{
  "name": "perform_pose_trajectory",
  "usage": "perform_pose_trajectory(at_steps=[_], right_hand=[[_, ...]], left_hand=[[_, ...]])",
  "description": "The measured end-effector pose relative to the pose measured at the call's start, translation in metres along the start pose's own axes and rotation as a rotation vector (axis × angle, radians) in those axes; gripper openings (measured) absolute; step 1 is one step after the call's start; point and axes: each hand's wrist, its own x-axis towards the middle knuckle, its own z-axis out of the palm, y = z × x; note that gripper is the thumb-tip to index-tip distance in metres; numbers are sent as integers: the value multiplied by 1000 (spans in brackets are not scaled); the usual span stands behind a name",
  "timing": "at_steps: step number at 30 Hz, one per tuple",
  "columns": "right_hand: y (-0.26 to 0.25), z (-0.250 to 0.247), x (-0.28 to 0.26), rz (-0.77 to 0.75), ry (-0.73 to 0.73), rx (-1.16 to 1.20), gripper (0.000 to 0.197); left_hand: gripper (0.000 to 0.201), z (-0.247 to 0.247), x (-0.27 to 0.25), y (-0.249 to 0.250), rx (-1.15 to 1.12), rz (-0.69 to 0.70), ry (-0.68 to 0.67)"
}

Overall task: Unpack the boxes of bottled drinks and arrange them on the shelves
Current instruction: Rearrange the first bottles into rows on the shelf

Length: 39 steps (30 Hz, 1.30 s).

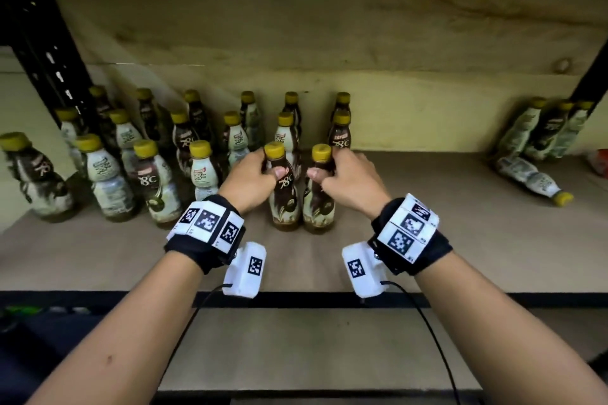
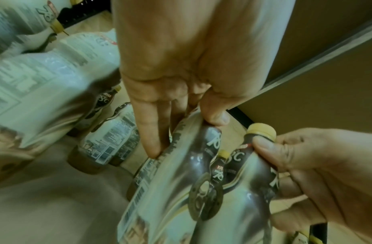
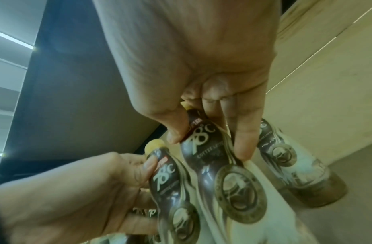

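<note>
Bottles [image 1: 285, 187] felt, I judged, full, stiff and sleeve-slick, so my left hand [image 1: 248, 179] and right hand [image 1: 348, 179] each pinched one at the neck.

I counted eighteen standing bottles [image 1: 108, 181] on the shelf [image 1: 427, 223], three rows of six. Two of these I held: the left bottle [image 1: 284, 204] in my left hand [image 1: 250, 181], the right bottle [image 1: 319, 207] in my right hand [image 1: 348, 179]. Far right, seemingly three leaning bottles [image 1: 523, 128] through the blur, and one lying bottle [image 1: 526, 181].
</note>
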Motion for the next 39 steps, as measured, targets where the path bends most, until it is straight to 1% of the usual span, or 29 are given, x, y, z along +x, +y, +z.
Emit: perform_pose_trajectory(at_steps=[6,14,22,25,30,34,37,39], right_hand=[[21,-12,-2,62,30,-1,34],[23,-14,-7,55,66,9,30],[26,-6,-6,83,97,-11,42],[28,-5,-6,82,100,-11,43],[29,-3,-5,67,107,-12,44],[30,1,-8,52,113,-25,47],[35,-1,-10,44,84,35,52],[44,-9,-11,47,47,89,60]], left_hand=[[36,1,-1,5,44,-8,-4],[35,1,-3,6,44,-8,21],[33,-2,-4,11,71,-18,34],[34,-3,-4,12,82,-25,31],[31,-2,-2,5,7,-2,24],[26,-5,1,0,-126,-9,-57],[39,-10,4,2,-85,26,-76],[54,-13,7,15,-11,58,-27]])
